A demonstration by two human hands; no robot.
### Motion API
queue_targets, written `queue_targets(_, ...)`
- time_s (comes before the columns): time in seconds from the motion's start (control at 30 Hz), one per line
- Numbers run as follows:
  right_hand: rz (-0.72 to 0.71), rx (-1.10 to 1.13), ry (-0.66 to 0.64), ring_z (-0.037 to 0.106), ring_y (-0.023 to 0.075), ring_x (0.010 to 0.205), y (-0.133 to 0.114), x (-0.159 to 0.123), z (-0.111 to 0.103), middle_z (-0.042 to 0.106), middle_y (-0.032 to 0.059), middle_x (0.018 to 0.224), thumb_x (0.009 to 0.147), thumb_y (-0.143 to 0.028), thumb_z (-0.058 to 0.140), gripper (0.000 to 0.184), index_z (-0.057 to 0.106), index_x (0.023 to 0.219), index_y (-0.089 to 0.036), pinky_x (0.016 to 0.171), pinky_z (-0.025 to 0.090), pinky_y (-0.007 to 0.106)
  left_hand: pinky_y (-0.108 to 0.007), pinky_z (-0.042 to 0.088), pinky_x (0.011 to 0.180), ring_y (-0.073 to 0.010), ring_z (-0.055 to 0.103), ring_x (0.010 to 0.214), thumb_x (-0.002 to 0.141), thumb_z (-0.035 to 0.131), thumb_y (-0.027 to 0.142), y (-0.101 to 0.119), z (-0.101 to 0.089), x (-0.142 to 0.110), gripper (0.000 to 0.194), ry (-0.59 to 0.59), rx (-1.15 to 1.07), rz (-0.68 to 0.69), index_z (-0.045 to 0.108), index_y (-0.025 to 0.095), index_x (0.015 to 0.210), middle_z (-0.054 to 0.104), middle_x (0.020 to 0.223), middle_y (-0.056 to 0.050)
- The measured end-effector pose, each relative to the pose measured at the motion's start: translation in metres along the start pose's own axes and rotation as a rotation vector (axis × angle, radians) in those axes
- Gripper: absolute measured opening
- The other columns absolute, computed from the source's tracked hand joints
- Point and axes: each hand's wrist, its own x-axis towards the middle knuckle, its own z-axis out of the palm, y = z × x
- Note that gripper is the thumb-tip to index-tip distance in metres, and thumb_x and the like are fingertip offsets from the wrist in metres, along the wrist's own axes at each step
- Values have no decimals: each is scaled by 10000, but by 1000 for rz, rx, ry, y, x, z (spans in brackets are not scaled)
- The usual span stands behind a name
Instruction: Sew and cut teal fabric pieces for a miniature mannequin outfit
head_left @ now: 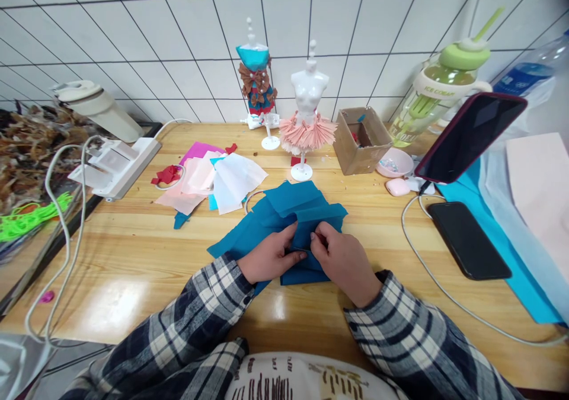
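Sheets of dark blue crepe paper [293,201] lie crumpled and overlapping at the middle of the table's near half. My left hand [272,255] is closed on a folded piece of it, thumb on top and some fingers hidden by the paper. Beside it, my right hand [344,258] pinches the same paper between thumb and curled fingers. Just behind the paper stands a small white dress form [310,86] wearing a pleated pink paper skirt [308,133]. A second dress form [255,74] further back wears a turquoise, brown and red outfit.
Pink and white paper pieces [240,178] lie left of centre. A cardboard box [362,145], a pink bowl [395,163] and a bottle [438,89] stand back right. A phone [469,240] and its cable lie right, under a propped phone [471,136]. A power strip [127,166] is left.
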Motion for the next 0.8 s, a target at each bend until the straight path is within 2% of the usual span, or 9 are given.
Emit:
queue_targets(0.27, -3, 9, 2, 490, 130, 514, 0, -1, 1, 577, -17, 589, 925, -362, 366, 244, 508, 787, -219, 502, 157, 270, -307, 510, 768, -215, 628, 851, 834, 588, 328, -2, 2, -1, 579, -2, -3, 4, 393, 178, 1359, 684, 949, -40)
queue_targets(0.8, 0, -3, -8, 472, 133, 508, -2, -2, 5, 589, -12, 598, 934, -371, 355, 242, 504, 811, -225, 502, 142, 266, -292, 511, 720, -191, 620, 790, 827, 600, 297, -2, 3, 0, 562, 1, 5, 11, 411, 175, 1341, 677, 907, -35)
